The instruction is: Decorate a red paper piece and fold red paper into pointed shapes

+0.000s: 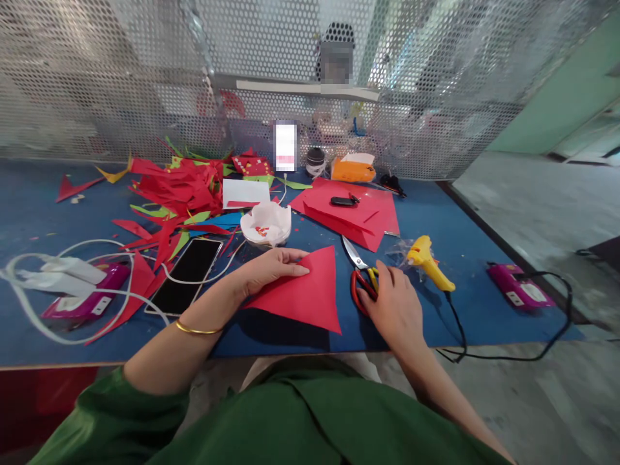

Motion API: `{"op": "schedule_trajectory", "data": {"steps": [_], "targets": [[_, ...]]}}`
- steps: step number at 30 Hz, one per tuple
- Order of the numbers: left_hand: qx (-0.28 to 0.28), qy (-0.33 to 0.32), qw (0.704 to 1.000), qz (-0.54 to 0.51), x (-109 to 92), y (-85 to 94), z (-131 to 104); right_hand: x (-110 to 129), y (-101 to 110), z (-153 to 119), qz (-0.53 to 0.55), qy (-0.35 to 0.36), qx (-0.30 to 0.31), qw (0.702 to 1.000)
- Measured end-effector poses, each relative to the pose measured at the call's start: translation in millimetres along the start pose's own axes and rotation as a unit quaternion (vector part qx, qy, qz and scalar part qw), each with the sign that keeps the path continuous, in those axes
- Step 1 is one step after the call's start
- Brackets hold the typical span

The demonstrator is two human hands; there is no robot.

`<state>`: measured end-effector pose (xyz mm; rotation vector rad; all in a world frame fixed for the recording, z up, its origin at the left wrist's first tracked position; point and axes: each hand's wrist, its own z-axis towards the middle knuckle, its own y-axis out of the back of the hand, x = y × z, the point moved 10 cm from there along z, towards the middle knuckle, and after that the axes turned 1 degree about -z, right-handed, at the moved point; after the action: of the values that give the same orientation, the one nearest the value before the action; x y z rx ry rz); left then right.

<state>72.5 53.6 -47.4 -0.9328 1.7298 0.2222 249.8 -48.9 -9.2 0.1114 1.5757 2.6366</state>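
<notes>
Fingers of my left hand pinch a red paper sheet near its upper left edge, thumb flat on top, holding it just above the near edge of the blue desk. My right hand lies over the scissors, its fingers curled at the red and yellow handles; I can't tell how firmly they grip. The blades point away from me, beside the sheet but apart from it. Plenty of cutting looks done, judging by the heap of paper scraps, mostly red with green slivers, thin and pointed. The sheet I hold looks uncut inside its outline, so I judge that piece unfinished; wider red sheets lie beyond it with a small black tool on top. The held paper is smooth and matte, slightly bowed, with straight sides and a sharp near corner. The scissors have bright, tapering metal blades and rounded handle loops. Past my left hand, a white bowl with a crumpled, tissue-like lining holds a few red bits; right of my right hand sits a yellow glue gun, chunky plastic on a black cord.
</notes>
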Motion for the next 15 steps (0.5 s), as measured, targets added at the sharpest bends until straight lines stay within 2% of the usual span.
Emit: {"op": "schedule_trajectory", "data": {"steps": [2,4,5,11,13,15], "targets": [[0.004,0.005,1.0,-0.028,2.5,-1.7,2.5,24.7,8.2,2.5,0.059,0.1,-0.024,0.993],[0.017,0.015,0.998,-0.059,6.8,-4.6,4.0,49.6,11.9,2.6,0.122,0.199,-0.017,0.972],[0.026,0.02,0.997,-0.072,9.1,-6.1,4.4,57.7,13.3,3.4,0.146,0.227,-0.014,0.963],[0.054,0.045,0.994,-0.078,21.5,-4.7,2.3,72.3,27.2,11.0,0.214,0.285,-0.051,0.933],[0.051,0.04,0.997,-0.042,21.2,1.2,2.2,77.5,28.4,8.3,0.208,0.314,-0.056,0.925],[0.031,0.007,0.999,0.042,14.4,11.8,4.1,83.1,25.2,4.6,0.186,0.334,-0.062,0.922]]}}
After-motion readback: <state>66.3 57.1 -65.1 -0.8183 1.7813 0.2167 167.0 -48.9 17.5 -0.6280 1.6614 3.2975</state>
